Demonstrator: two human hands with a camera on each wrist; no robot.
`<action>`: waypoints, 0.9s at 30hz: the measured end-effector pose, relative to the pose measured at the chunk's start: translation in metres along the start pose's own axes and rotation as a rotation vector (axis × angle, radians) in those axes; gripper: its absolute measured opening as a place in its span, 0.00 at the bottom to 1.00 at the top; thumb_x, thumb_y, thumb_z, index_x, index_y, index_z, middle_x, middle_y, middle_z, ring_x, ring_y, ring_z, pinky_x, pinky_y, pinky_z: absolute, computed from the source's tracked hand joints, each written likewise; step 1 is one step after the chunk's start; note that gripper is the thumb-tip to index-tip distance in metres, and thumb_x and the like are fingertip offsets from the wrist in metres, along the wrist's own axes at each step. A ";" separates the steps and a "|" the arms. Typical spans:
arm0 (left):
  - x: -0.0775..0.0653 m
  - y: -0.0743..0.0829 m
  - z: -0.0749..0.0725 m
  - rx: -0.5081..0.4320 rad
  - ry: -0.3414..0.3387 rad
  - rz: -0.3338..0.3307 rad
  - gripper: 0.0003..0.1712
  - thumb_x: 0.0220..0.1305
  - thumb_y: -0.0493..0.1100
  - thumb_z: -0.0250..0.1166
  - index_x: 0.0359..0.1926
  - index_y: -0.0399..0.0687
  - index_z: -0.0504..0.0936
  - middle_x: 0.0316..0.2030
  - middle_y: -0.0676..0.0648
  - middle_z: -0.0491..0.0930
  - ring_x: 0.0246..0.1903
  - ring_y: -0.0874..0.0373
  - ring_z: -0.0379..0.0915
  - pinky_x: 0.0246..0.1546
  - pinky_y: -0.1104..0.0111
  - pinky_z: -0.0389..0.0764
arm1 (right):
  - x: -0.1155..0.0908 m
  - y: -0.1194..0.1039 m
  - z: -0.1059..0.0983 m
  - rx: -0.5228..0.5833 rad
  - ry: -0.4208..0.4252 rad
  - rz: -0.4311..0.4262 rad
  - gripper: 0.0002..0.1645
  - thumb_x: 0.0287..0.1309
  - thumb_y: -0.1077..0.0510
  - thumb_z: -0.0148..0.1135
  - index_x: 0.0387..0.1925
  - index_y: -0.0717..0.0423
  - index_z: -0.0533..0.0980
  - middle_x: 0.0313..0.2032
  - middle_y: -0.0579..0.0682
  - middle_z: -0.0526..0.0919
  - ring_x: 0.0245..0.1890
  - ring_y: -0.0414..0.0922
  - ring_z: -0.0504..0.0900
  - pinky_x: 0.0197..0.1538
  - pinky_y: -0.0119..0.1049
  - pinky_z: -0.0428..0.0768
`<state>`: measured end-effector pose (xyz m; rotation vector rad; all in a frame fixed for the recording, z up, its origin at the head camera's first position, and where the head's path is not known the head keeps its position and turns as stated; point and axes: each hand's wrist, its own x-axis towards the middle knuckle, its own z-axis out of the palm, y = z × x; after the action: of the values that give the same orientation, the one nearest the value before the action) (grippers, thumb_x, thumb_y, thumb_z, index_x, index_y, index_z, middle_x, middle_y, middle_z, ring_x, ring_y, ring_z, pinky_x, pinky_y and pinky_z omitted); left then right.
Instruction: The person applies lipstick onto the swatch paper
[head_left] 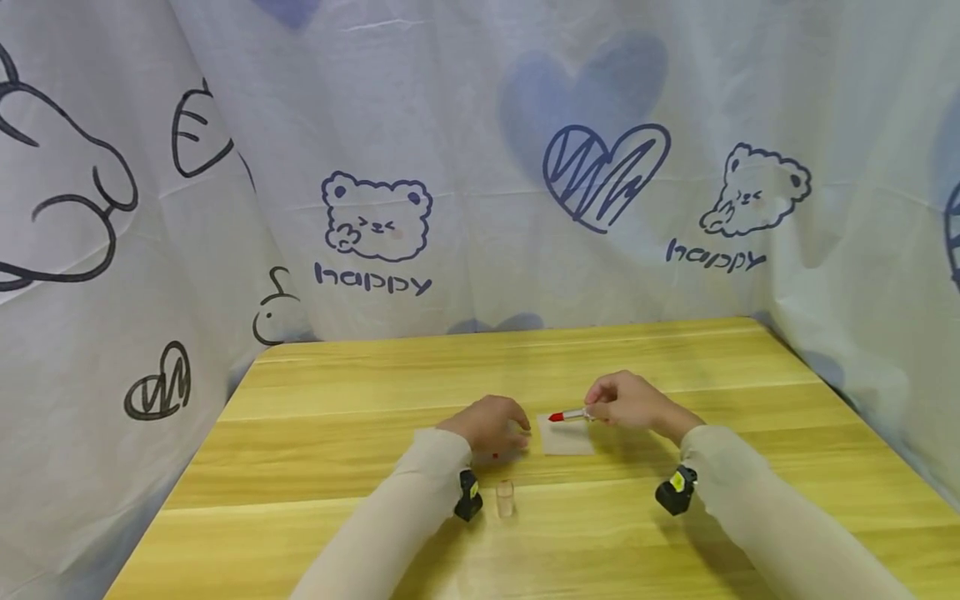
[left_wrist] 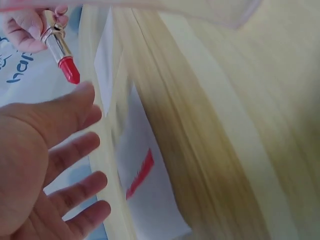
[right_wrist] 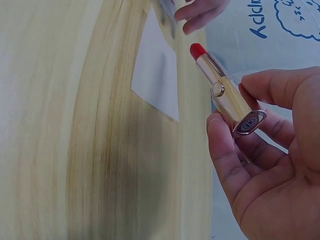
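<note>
My right hand point(head_left: 626, 402) pinches a lipstick point(right_wrist: 224, 95) by its gold base, between thumb and fingers. The red tip points left, over a white paper square point(head_left: 567, 440) on the table. My left hand point(head_left: 491, 423) holds nothing; its fingers are spread and loosely bent in the left wrist view. Beside it lies a second white paper point(left_wrist: 165, 215) with a red streak point(left_wrist: 141, 173) across it. In the head view this hand covers most of that paper. The lipstick tip appears above the blank square, apart from it.
A clear lipstick cap point(head_left: 505, 498) stands on the wooden table point(head_left: 337, 483), close to the left wrist. White curtains point(head_left: 480, 100) with printed bears and hearts hang behind the table and at both sides.
</note>
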<state>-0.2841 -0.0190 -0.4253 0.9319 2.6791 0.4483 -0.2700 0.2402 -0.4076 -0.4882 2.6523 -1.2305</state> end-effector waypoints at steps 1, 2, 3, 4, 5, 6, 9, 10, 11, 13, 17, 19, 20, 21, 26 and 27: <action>0.001 0.001 0.001 0.018 -0.014 0.021 0.16 0.67 0.49 0.64 0.53 0.54 0.84 0.56 0.54 0.77 0.60 0.55 0.69 0.59 0.63 0.71 | 0.000 0.000 0.000 0.002 0.000 0.001 0.07 0.61 0.61 0.63 0.36 0.63 0.79 0.27 0.56 0.81 0.27 0.51 0.78 0.35 0.45 0.81; 0.002 0.002 0.001 0.025 -0.026 0.037 0.16 0.68 0.50 0.63 0.54 0.55 0.83 0.58 0.54 0.76 0.61 0.55 0.68 0.60 0.63 0.69 | 0.000 0.000 0.000 0.006 0.001 0.004 0.07 0.61 0.61 0.63 0.36 0.63 0.79 0.27 0.56 0.80 0.27 0.51 0.78 0.35 0.46 0.81; 0.003 0.004 0.002 0.039 -0.041 0.051 0.17 0.69 0.51 0.61 0.56 0.56 0.82 0.60 0.54 0.74 0.62 0.55 0.66 0.62 0.63 0.68 | 0.000 0.000 0.000 0.008 0.000 0.001 0.07 0.62 0.61 0.63 0.36 0.64 0.79 0.27 0.56 0.80 0.27 0.51 0.78 0.35 0.46 0.81; 0.003 0.005 0.003 0.053 -0.050 0.063 0.18 0.70 0.51 0.60 0.57 0.58 0.81 0.62 0.55 0.73 0.63 0.56 0.65 0.62 0.63 0.66 | 0.000 0.001 0.001 0.009 0.001 0.003 0.07 0.62 0.61 0.63 0.36 0.64 0.79 0.27 0.57 0.80 0.27 0.51 0.78 0.35 0.47 0.81; 0.003 0.006 0.003 0.063 -0.060 0.072 0.18 0.70 0.52 0.59 0.58 0.59 0.80 0.63 0.55 0.71 0.64 0.56 0.64 0.63 0.62 0.65 | 0.000 0.001 0.001 0.011 0.001 0.006 0.07 0.62 0.61 0.63 0.36 0.64 0.79 0.27 0.57 0.80 0.28 0.51 0.78 0.35 0.47 0.81; 0.004 0.008 0.004 0.069 -0.066 0.081 0.19 0.70 0.53 0.58 0.59 0.60 0.80 0.63 0.56 0.71 0.64 0.56 0.64 0.63 0.62 0.65 | 0.001 0.002 0.001 0.011 0.003 0.009 0.07 0.61 0.61 0.63 0.36 0.64 0.79 0.27 0.57 0.80 0.28 0.51 0.78 0.35 0.47 0.81; 0.005 0.011 0.005 0.085 -0.082 0.075 0.20 0.70 0.58 0.56 0.59 0.64 0.79 0.62 0.60 0.72 0.64 0.56 0.64 0.63 0.61 0.65 | 0.002 0.004 0.003 0.006 0.007 0.016 0.06 0.61 0.62 0.63 0.36 0.64 0.79 0.27 0.57 0.81 0.27 0.50 0.78 0.35 0.47 0.81; 0.005 0.012 0.005 0.092 -0.084 0.073 0.20 0.69 0.59 0.57 0.59 0.64 0.80 0.61 0.60 0.73 0.63 0.56 0.65 0.62 0.61 0.66 | 0.003 0.005 0.003 0.006 0.009 0.020 0.06 0.61 0.62 0.63 0.36 0.63 0.79 0.27 0.57 0.81 0.27 0.50 0.78 0.35 0.46 0.81; 0.005 0.013 0.005 0.101 -0.085 0.073 0.20 0.69 0.59 0.57 0.58 0.65 0.80 0.60 0.60 0.74 0.62 0.57 0.66 0.61 0.61 0.67 | 0.003 0.005 0.004 0.007 0.009 0.024 0.06 0.61 0.62 0.63 0.36 0.63 0.79 0.27 0.57 0.81 0.27 0.49 0.78 0.35 0.46 0.81; 0.004 0.014 0.006 0.123 -0.085 0.070 0.19 0.68 0.60 0.58 0.55 0.65 0.82 0.59 0.61 0.75 0.61 0.58 0.67 0.61 0.61 0.68 | 0.004 0.007 0.005 0.013 0.005 0.029 0.06 0.61 0.62 0.63 0.35 0.63 0.79 0.27 0.57 0.81 0.27 0.49 0.78 0.35 0.45 0.81; 0.002 0.015 0.004 0.153 -0.059 0.068 0.16 0.66 0.59 0.61 0.49 0.64 0.86 0.55 0.61 0.77 0.59 0.58 0.70 0.61 0.60 0.68 | 0.005 0.008 0.008 0.023 -0.003 0.030 0.05 0.61 0.62 0.62 0.35 0.62 0.79 0.28 0.57 0.81 0.27 0.50 0.78 0.33 0.43 0.80; 0.001 0.015 0.003 0.163 -0.046 0.060 0.14 0.65 0.58 0.62 0.47 0.64 0.87 0.53 0.61 0.78 0.58 0.57 0.69 0.61 0.58 0.67 | 0.005 0.009 0.010 0.021 -0.001 0.027 0.05 0.61 0.63 0.63 0.35 0.62 0.79 0.28 0.56 0.81 0.26 0.50 0.78 0.32 0.42 0.80; 0.000 0.016 0.003 0.166 -0.041 0.055 0.14 0.65 0.58 0.62 0.46 0.65 0.87 0.52 0.61 0.79 0.58 0.56 0.69 0.61 0.57 0.67 | 0.005 0.010 0.011 0.019 0.001 0.029 0.04 0.61 0.63 0.63 0.35 0.62 0.79 0.27 0.56 0.81 0.26 0.49 0.78 0.31 0.42 0.79; -0.001 0.016 0.002 0.168 -0.037 0.050 0.13 0.65 0.58 0.63 0.45 0.65 0.87 0.51 0.61 0.79 0.58 0.55 0.69 0.62 0.56 0.67 | 0.006 0.010 0.011 0.017 0.005 0.031 0.05 0.61 0.62 0.63 0.35 0.62 0.79 0.27 0.55 0.81 0.25 0.48 0.78 0.31 0.41 0.79; -0.002 0.016 0.001 0.175 -0.022 0.047 0.11 0.64 0.57 0.64 0.42 0.64 0.88 0.49 0.60 0.80 0.56 0.54 0.70 0.60 0.55 0.68 | 0.008 0.009 0.015 -0.007 0.023 0.047 0.05 0.61 0.61 0.63 0.35 0.61 0.79 0.27 0.54 0.80 0.23 0.44 0.76 0.29 0.39 0.78; -0.002 0.016 0.001 0.173 -0.020 0.048 0.11 0.64 0.57 0.64 0.42 0.64 0.88 0.49 0.60 0.80 0.56 0.54 0.70 0.60 0.55 0.68 | 0.008 0.009 0.016 -0.013 0.026 0.051 0.05 0.61 0.61 0.63 0.35 0.60 0.79 0.26 0.54 0.80 0.23 0.44 0.76 0.29 0.39 0.77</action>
<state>-0.2730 -0.0083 -0.4203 1.0440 2.7157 0.2174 -0.2749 0.2317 -0.4247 -0.4065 2.6780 -1.2145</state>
